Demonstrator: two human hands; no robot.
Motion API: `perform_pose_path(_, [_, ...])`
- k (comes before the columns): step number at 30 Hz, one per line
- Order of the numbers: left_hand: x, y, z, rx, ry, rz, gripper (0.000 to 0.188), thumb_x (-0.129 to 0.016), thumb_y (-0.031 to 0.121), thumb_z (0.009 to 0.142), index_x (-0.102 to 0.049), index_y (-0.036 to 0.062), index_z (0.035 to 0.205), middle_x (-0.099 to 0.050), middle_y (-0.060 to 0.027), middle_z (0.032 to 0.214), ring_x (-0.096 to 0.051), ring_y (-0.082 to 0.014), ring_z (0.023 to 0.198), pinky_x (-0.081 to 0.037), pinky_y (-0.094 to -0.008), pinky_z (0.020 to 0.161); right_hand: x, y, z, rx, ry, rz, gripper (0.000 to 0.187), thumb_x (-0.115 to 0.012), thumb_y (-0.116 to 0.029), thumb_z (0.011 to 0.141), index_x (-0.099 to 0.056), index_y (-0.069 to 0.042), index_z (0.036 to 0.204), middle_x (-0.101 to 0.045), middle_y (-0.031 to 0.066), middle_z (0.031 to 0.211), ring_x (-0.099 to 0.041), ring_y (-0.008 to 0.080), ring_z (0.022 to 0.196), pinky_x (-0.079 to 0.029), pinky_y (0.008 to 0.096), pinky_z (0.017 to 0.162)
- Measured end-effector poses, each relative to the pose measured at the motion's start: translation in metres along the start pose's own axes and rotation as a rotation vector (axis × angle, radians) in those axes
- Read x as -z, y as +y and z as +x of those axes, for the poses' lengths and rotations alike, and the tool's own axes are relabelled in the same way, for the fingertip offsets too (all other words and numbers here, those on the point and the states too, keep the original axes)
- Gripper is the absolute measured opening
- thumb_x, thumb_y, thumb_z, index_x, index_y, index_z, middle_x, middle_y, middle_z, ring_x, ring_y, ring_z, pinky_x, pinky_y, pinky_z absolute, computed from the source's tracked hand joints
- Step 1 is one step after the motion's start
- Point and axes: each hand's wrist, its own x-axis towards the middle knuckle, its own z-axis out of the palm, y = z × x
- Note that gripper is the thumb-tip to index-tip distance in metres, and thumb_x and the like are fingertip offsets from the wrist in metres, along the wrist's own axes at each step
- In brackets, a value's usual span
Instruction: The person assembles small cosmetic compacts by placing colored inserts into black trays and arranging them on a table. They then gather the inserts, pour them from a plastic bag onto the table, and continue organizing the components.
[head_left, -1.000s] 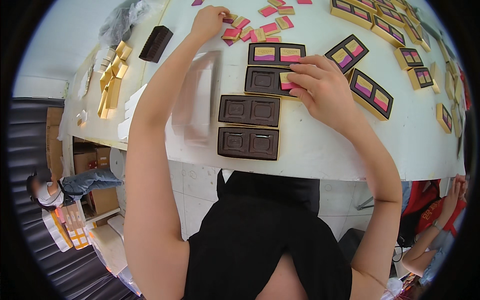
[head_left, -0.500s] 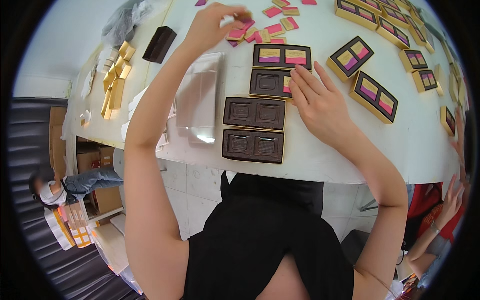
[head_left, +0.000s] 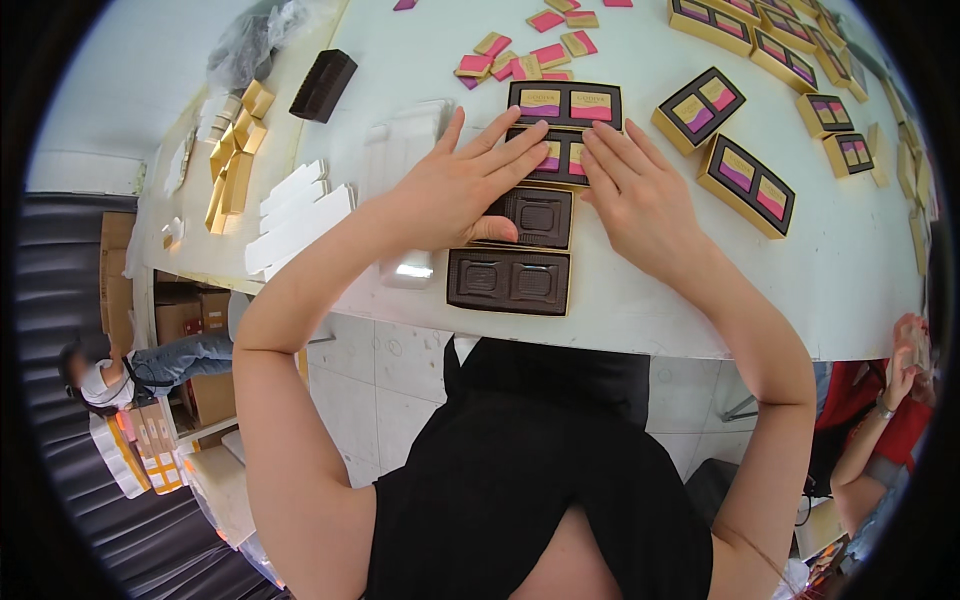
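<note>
My left hand [head_left: 465, 180] lies with spread fingers over the left half of the second chocolate box [head_left: 563, 179], its fingertips at a purple-and-gold wrapped square in that box. My right hand [head_left: 640, 185] rests flat with its fingers out, tips touching the box's right end beside a pink-and-gold square [head_left: 577, 158]. Just beyond stands a box holding two wrapped squares [head_left: 597, 104]. Nearer me, a box with bare brown recesses [head_left: 545, 218] is partly under my left thumb. Closest to the table edge sits another box with two unfilled recesses [head_left: 508, 282].
Loose wrapped squares [head_left: 525, 68] lie scattered beyond the boxes. Two filled boxes [head_left: 748, 187] stand at right, with rows of more [head_left: 785, 62] farther off. Left are clear plastic covers [head_left: 408, 272], white strips [head_left: 300, 222], a dark tray stack [head_left: 323, 86] and gold sleeves [head_left: 236, 180].
My left hand has come from the loose squares down to the second box. A purple-and-gold square now sits in that box's left recess. My right hand has hardly moved.
</note>
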Motion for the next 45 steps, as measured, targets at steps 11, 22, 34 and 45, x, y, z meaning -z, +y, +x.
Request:
perform_pose_path(11, [0.012, -0.075, 0.030, 0.390, 0.326, -0.497, 0.046, -0.068, 0.023, 0.086, -0.057, 0.0060, 0.127, -0.057, -0.0114, 0.130, -0.055, -0.0253, 0.120, -0.044, -0.0387, 0.098, 0.003, 0.024, 0.000, -0.323, -0.316, -0.053, 0.056, -0.055, -0.042, 0.092, -0.040, -0.025, 0.144, -0.033, 0.0030, 0.152, -0.034, 0.0336, 0.138, -0.012, 0.0700, 0.106])
perform_pose_path(22, [-0.030, -0.138, 0.063, 0.497, 0.429, -0.609, 0.031, -0.075, 0.016, 0.077, -0.070, 0.0039, 0.105, -0.070, -0.0095, 0.103, -0.066, -0.0186, 0.092, -0.052, -0.0303, 0.082, 0.060, 0.160, -0.102, -0.383, -0.234, -0.046, 0.046, -0.048, -0.035, 0.096, -0.048, -0.023, 0.141, -0.039, 0.0009, 0.150, -0.022, 0.0271, 0.144, -0.010, 0.0591, 0.113])
perform_pose_path(34, [0.010, -0.120, 0.037, 0.582, 0.420, -1.570, 0.029, -0.063, 0.013, 0.093, -0.060, -0.0024, 0.117, -0.067, -0.0108, 0.102, -0.067, -0.0170, 0.092, -0.057, -0.0272, 0.082, 0.038, 0.162, -0.048, -0.331, -0.152, -0.279, 0.047, -0.049, -0.040, 0.097, -0.047, -0.019, 0.139, -0.048, 0.0046, 0.142, -0.039, 0.0258, 0.135, -0.024, 0.0547, 0.111])
perform_pose_path(45, [0.047, -0.019, 0.007, 0.279, 0.123, -1.161, 0.015, -0.071, 0.003, 0.082, -0.070, 0.0045, 0.097, -0.070, -0.0032, 0.087, -0.064, -0.0078, 0.079, -0.051, -0.0229, 0.071, 0.040, 0.110, -0.006, -0.390, -0.039, -0.006, 0.048, -0.059, -0.034, 0.092, -0.051, -0.009, 0.132, -0.054, 0.0102, 0.134, -0.051, 0.0290, 0.123, -0.038, 0.0467, 0.104])
